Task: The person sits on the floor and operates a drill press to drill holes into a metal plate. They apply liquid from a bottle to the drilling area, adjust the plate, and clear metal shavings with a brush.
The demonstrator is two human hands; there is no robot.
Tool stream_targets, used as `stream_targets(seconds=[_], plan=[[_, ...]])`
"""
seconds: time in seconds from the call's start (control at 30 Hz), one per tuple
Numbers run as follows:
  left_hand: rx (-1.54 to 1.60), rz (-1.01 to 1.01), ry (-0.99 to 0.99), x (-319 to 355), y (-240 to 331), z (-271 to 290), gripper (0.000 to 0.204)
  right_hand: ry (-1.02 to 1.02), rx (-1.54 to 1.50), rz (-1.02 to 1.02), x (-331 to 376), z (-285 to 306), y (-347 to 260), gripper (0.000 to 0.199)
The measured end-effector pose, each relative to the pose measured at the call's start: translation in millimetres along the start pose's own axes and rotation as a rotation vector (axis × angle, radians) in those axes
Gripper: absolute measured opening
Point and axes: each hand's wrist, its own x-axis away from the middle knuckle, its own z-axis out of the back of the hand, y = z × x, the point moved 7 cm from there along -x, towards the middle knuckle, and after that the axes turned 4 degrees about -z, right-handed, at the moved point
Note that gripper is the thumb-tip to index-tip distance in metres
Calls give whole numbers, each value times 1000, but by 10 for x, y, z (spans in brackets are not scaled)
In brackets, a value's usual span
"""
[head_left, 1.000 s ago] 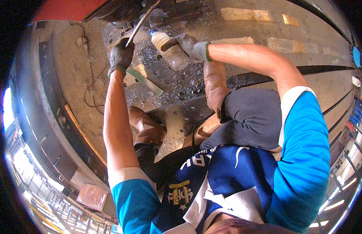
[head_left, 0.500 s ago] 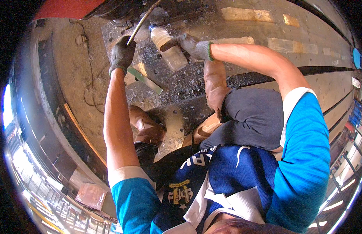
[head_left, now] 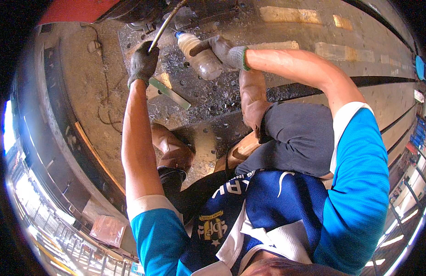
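My left hand (head_left: 143,63), in a dark grey work glove, is closed round a thin metal rod (head_left: 166,25) that slants up and to the right. A clear plastic bottle (head_left: 204,62) with a blue cap is tilted, its cap toward the machine. Wrapped round the bottle's side is my gloved right hand (head_left: 221,51), which has a green cuff. Part of the bottle is hidden by its fingers. The rod's far end runs to the top edge of the picture, beside dark machine parts (head_left: 144,24).
Metal shavings lie over the perforated dark plate (head_left: 194,92) below my hands. A flat metal strip (head_left: 170,93) rests on it. The red machine body (head_left: 77,11) stands at the upper left, a cable (head_left: 105,83) on the floor below it. My boots (head_left: 252,92) are close by.
The bottle's lower end has swung slightly up and to the right with my right hand. My left hand and the rod have shifted very little.
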Motion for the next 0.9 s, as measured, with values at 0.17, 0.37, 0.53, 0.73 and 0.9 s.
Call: stream_targets(seconds=[0.17,0.37,0.53,0.73,0.9], plan=[[-7,25,-4,16,20,-8,42,14,-2,-1,-36,12,11,35],[21,24,-7,36,93,0,39,49,-12,0,-40,55,56,36],[-10,20,-1,40,142,-5,37,106,-22,-1,-19,29,63,36],[33,10,-6,48,121,-9,36,0,-23,-79,80,-98,-29,42],[12,-10,-20,6,166,-25,36,-40,-41,19,-180,70,158,47]])
